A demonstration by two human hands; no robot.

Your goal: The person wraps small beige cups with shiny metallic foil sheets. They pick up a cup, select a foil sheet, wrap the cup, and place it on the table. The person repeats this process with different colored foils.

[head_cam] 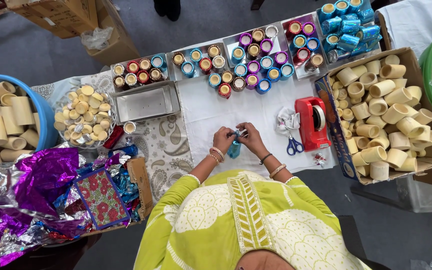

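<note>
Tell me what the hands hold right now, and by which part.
Both hands, left hand and right hand, hold a small blue foil-wrapped cup by its upper end.

Glossy blue foil wrap [234, 148], crinkled

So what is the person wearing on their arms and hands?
The left hand has thin gold and reddish bangles at the wrist. The right hand has a dark band and a gold bangle further up. Both arms come out of short lime-green sleeves with a white pattern and white trim.
</note>
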